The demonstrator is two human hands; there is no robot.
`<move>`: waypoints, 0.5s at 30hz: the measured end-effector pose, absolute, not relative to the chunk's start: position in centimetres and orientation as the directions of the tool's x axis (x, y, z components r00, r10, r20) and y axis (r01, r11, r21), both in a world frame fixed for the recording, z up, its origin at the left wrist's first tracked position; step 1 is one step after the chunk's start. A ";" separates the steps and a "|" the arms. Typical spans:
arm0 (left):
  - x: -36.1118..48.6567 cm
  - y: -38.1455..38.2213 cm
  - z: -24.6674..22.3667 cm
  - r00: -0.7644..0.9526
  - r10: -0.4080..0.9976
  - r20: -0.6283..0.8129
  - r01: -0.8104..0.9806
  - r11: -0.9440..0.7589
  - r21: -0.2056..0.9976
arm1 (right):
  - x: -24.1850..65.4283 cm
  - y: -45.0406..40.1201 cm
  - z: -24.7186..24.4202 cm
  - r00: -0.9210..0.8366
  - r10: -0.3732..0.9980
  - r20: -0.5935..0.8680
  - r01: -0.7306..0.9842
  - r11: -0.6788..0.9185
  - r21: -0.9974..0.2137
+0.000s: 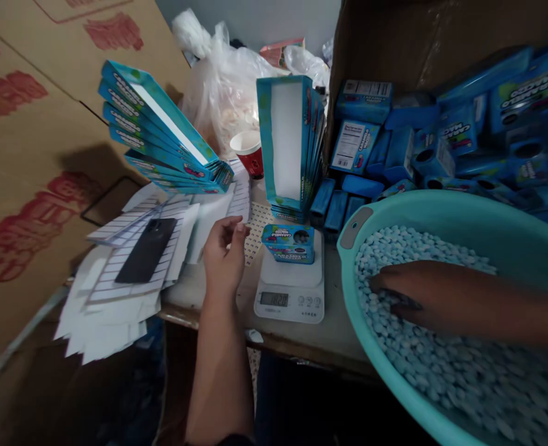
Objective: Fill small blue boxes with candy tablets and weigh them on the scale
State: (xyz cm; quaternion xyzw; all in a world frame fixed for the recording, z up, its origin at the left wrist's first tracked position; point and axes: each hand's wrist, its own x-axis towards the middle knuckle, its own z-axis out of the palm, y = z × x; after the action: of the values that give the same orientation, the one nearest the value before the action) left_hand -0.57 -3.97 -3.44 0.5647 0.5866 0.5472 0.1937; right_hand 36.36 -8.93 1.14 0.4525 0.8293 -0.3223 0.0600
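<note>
My left hand [227, 251] is held just left of the small kitchen scale [290, 303], its fingers loosely curled, thumb apart, nothing visible in it. On the scale's white plate sits a small blue candy box [288, 244] with a round dark opening; the lit display has digits too dim to read surely. My right hand [401, 288] reaches into a turquoise tub [355, 266] of pale blue candies [422, 244]. Its fingertips are sunk among the candies and blurred, so whether they grip any is hidden.
Nested blue display trays [287, 142] stand behind the scale, and more trays [162, 136] lean at left. A black phone [147, 251] lies on papers [101, 310]. A red cup [250, 155] stands behind. Blue boxes [355, 145] fill a carton at right.
</note>
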 end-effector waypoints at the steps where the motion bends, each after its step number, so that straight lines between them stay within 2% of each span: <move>1: -0.6 -3.9 -3.6 -0.296 0.872 0.390 0.450 -0.232 0.862 | 36.4 -8.9 1.1 -0.580 0.713 -0.394 0.792 0.383 -0.475; 7: -1.1 -3.4 -4.1 -0.349 0.867 0.357 0.460 -0.173 0.871 | 36.0 -9.0 1.3 -0.587 0.701 -0.404 0.795 0.407 -0.449; 11: -0.5 -4.0 -3.3 -0.399 0.809 0.432 0.456 -0.233 0.859 | 35.8 -8.8 2.0 -0.565 0.688 -0.456 0.820 0.407 -0.403; 13: 0.2 -4.7 -3.1 -0.327 0.825 0.461 0.379 -0.332 0.864 | 35.8 -8.6 2.2 -0.569 0.680 -0.462 0.817 0.405 -0.411; 15: 0.8 -5.3 -3.2 -0.109 0.905 0.411 0.278 -0.369 0.887 | 35.7 -8.1 2.4 -0.588 0.672 -0.450 0.796 0.383 -0.468</move>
State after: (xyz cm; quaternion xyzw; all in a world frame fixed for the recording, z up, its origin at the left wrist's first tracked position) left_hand 0.85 -5.32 -3.21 0.6064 0.4876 0.5629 0.2786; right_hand 35.65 -8.15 2.37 0.4443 0.8264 -0.3332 0.0930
